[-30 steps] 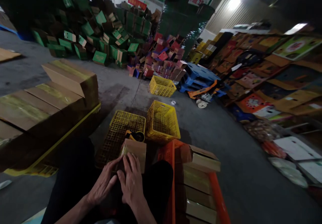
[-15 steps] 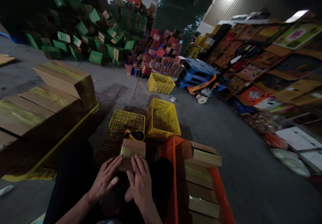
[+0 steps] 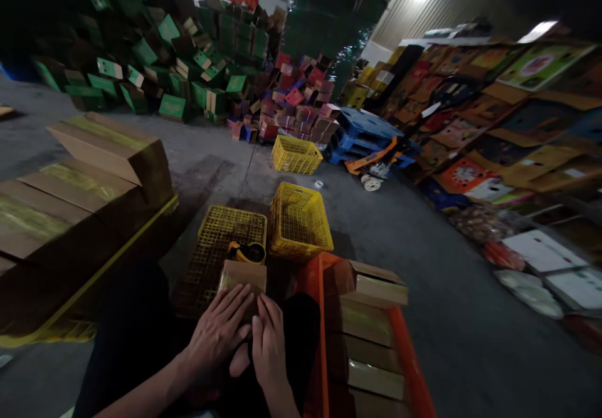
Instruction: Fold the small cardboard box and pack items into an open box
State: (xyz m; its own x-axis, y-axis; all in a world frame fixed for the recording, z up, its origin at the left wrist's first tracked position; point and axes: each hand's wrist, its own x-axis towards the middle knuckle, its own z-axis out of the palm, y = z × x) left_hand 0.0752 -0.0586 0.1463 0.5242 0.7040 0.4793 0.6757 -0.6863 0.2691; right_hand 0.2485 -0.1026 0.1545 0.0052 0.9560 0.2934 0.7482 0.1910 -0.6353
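Note:
A small cardboard box with shiny tape on it is in front of me, at the near end of an upturned yellow crate. My left hand lies across the near part of the box, fingers stretched out. At the box's near right corner, my right hand rests with its fingers extended and its thumb apart. Just beyond the box, a yellow and black tape dispenser lies on the crate. The hands hide the near side of the box.
An orange crate of cardboard boxes is at my right. Long taped cartons fill a yellow crate at left. An empty yellow crate stands ahead, with another beyond. An orange pallet jack stands by blue pallets.
My left hand has slid right and forward, farther over the box. My right hand has shifted to the box's right edge. The view has turned slightly to the right.

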